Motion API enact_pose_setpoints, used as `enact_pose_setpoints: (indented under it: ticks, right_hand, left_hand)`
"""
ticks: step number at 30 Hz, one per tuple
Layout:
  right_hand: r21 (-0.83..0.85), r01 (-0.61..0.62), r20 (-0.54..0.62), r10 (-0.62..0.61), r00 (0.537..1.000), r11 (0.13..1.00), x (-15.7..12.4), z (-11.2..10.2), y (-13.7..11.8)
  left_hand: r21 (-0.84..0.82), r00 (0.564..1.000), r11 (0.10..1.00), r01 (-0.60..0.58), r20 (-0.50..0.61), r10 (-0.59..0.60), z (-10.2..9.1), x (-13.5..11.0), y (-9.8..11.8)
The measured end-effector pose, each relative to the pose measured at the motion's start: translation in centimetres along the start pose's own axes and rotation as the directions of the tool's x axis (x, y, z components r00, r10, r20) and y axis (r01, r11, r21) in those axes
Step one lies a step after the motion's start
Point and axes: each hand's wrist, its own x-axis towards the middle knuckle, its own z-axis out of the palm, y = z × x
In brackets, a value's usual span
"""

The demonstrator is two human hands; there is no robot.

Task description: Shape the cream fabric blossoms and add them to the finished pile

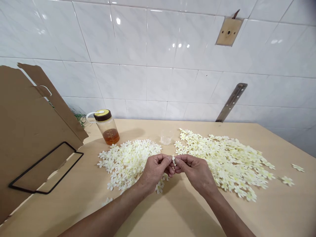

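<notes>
- While your left hand (154, 171) and right hand (195, 171) meet fingertip to fingertip, the table (172, 214) lies under them.
- A box (27, 131) stands open, well left of your left hand.
- The big pile (222, 154) spreads beyond and right of your right hand.
- The small pile (128, 159) lies just beyond your left hand.
- A bottle (107, 126) stands beyond that, further left.
- A cup (166, 136) sits straight beyond both hands.
- Both hands pinch one flower (173, 160) between them.

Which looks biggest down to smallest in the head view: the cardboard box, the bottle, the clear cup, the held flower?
1. cardboard box, though it is also nearest the camera
2. bottle
3. clear cup
4. flower, mostly hidden by the fingers, so its place below the cup is unsure
</notes>
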Motion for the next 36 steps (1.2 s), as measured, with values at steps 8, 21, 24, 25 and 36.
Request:
enact_pose_setpoints:
  ticks: [8, 21, 24, 25, 36]
  right_hand:
    - [-0.075, 0.028, -0.026, -0.03, 0.999, 0.997, -0.1, 0.2, -0.1]
    - [-0.113, 0.007, -0.046, -0.012, 0.999, 0.994, -0.4, 0.6, -0.6]
    - [-0.171, 0.001, -0.075, -0.014, 0.997, 0.985, -0.4, 0.7, -0.5]
    - [-0.205, 0.006, -0.084, -0.024, 0.996, 0.979, -0.4, 0.7, -0.4]
    - [-0.34, -0.075, -0.197, 0.007, 0.98, 0.937, -0.1, 0.4, -0.5]
  left_hand:
    - [0.168, 0.995, 0.985, -0.043, -0.079, 0.057, 0.1, 0.1, 0.1]
    - [0.386, 0.984, 0.919, -0.08, -0.118, 0.136, 0.2, -0.5, -0.3]
    - [0.416, 0.982, 0.906, -0.079, -0.123, 0.142, 0.3, -0.7, -0.2]
    - [0.421, 0.982, 0.904, -0.075, -0.125, 0.14, 0.3, -0.7, -0.2]
    - [0.364, 0.979, 0.931, -0.019, -0.181, 0.091, 0.2, -0.3, -0.3]
